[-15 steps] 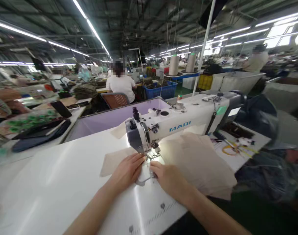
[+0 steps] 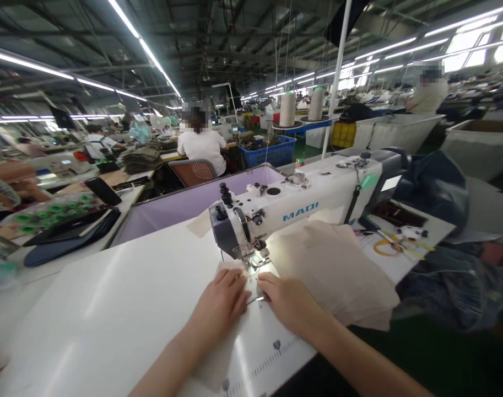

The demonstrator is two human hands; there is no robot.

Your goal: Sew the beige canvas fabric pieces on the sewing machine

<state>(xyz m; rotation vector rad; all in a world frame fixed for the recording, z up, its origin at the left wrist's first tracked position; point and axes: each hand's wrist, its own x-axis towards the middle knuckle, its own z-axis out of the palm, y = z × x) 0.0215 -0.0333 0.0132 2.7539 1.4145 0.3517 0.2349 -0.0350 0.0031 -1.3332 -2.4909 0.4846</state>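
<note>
My left hand (image 2: 223, 298) is closed on a small beige fabric piece (image 2: 218, 358), just left of the needle area. Part of that fabric shows above the fingers, and more hangs toward me beneath the wrist. Close to the needle plate (image 2: 254, 281), my right hand (image 2: 290, 303) has its fingers pressed together; whatever is in them is hidden. Both hands are in front of the lit presser foot (image 2: 259, 262) of a white sewing machine (image 2: 317, 193). A larger stack of beige fabric (image 2: 334, 270) lies to the right, beside my right hand and under the machine's arm.
Yellow-handled scissors (image 2: 387, 246) lie at the table's right end. Behind the machine is a lilac-lined bin (image 2: 172, 198), with another beige piece (image 2: 199, 223) near its edge. Two thread cones (image 2: 287, 110) stand beyond. A co-worker (image 2: 201, 146) sits ahead, back turned.
My left hand has drawn the small fabric piece toward me; it lay flat left of the needle and now trails under my wrist. My right hand has shifted very little.
</note>
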